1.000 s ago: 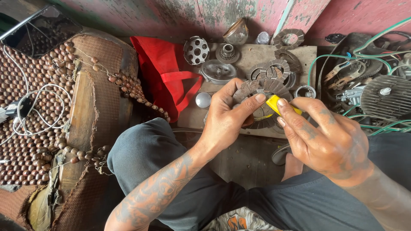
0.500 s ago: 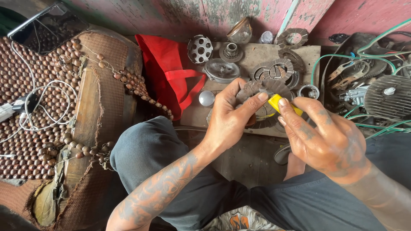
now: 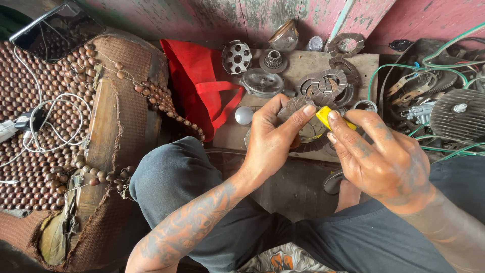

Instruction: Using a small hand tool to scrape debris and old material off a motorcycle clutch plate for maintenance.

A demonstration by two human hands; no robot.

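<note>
A person seated over a cluttered workshop board (image 3: 303, 63) holds a round, toothed metal disc (image 3: 303, 132) in the left hand (image 3: 270, 144), fingers curled around its rim, while the right hand (image 3: 389, 159) pinches a small yellow tool (image 3: 326, 116) against the disc's upper edge. The disc sits in mid-air just above the board, between the knees. Both hands look greasy, so the disc could slip and drop among the loose parts (image 3: 328, 83) below, or the tool could skid off the edge and nick a fingertip (image 3: 309, 109) resting just beside it. The disc appears dark, worn and grimy, with notched segments around its rim, much like the plates stacked behind it near a red cloth bag (image 3: 202, 91).
</note>
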